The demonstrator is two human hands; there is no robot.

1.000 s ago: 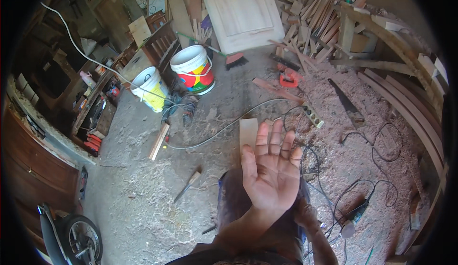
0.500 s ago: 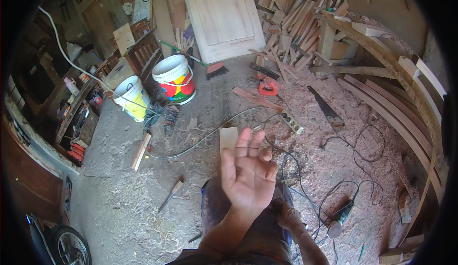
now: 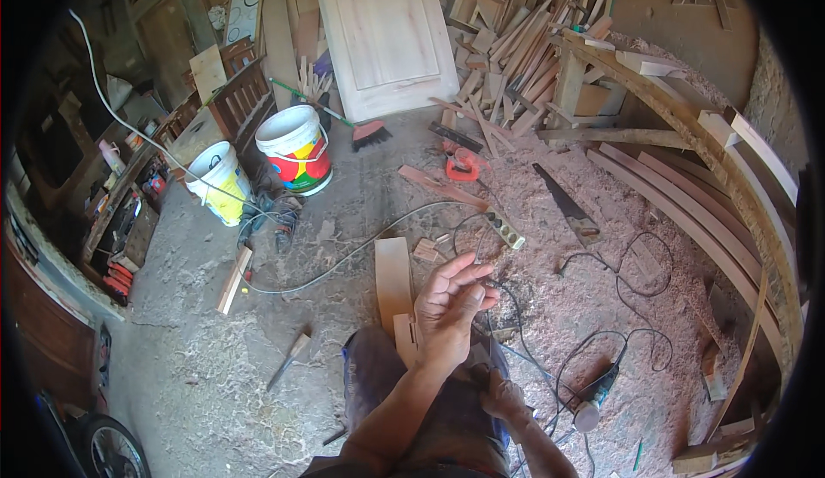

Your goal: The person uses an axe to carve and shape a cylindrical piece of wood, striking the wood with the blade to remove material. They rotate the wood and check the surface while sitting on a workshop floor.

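Observation:
My left hand (image 3: 447, 315) is raised in front of my knees, fingers loosely bent and apart, with nothing visible in it. Low beside my right thigh, my right hand (image 3: 505, 395) is closed; what it grips is dark and cannot be made out. Just left of my left hand, a pale wooden board (image 3: 394, 276) lies on the floor. A smaller slotted wood piece (image 3: 405, 339) sits at its near end, partly hidden by my wrist. A chisel-like tool with a wooden handle (image 3: 297, 346) lies on the floor to the left.
A corded power tool (image 3: 599, 388) and a handsaw (image 3: 563, 199) lie among shavings on the right. A power strip (image 3: 505, 230) and cables cross the floor. Two buckets (image 3: 294, 147) (image 3: 218, 184), a broom (image 3: 371, 133) and a door panel (image 3: 385, 31) stand further off. Curved timber (image 3: 687, 104) edges the right.
My left hand has turned from palm facing me to edge-on, its fingers bending more. The board and slotted piece show more fully. The whole view has shifted slightly.

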